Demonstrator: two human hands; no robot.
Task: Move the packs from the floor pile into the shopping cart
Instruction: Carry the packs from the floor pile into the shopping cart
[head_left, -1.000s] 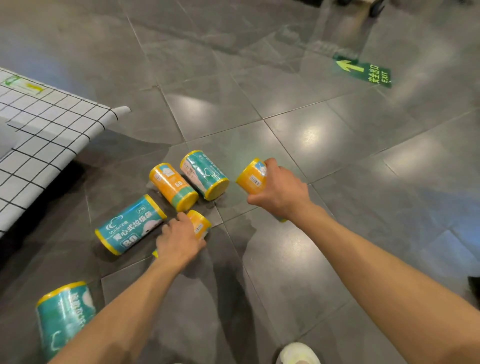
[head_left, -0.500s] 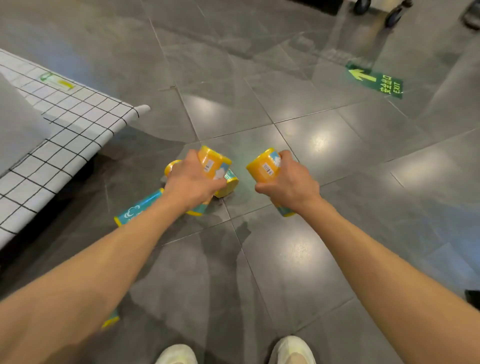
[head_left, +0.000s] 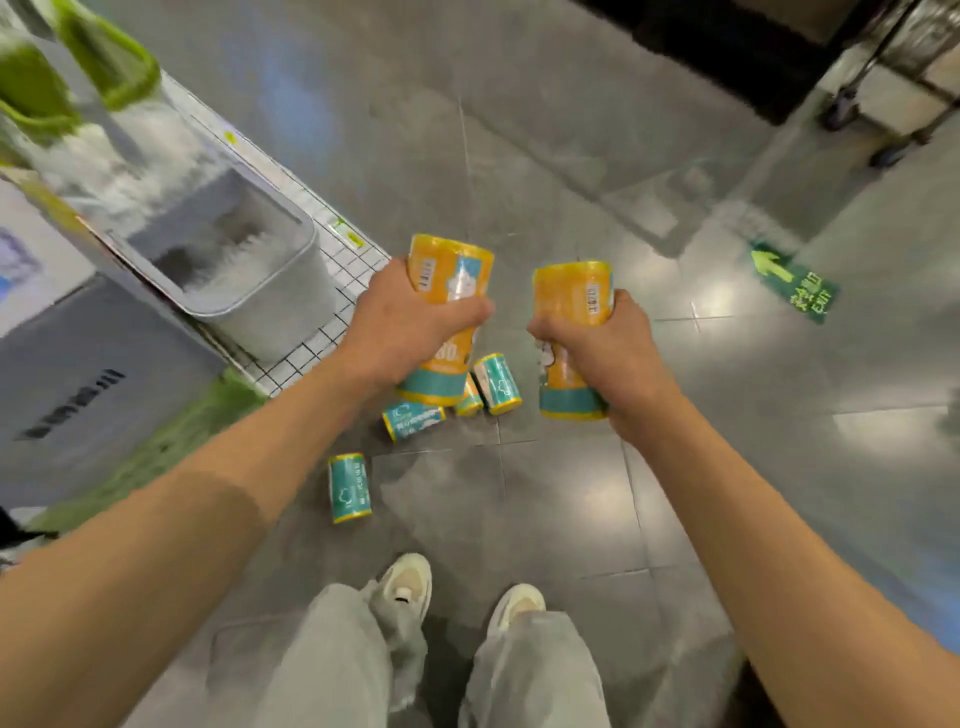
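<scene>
Packs stand upright, one gripped in the left hand (head_left: 410, 322), one in the right hand (head_left: 608, 348). Shopping cart (head_left: 311, 332) lies left, nearer the left hand.

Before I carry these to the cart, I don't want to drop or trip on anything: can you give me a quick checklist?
1. Left hand grip on its orange pack: ok.
2. Right hand grip on its orange pack: ok.
3. Both packs lifted off the floor: ok.
4. Floor pile finished: not ok, teal packs remain.
5. Shopping cart in sight: cannot tell.
</scene>
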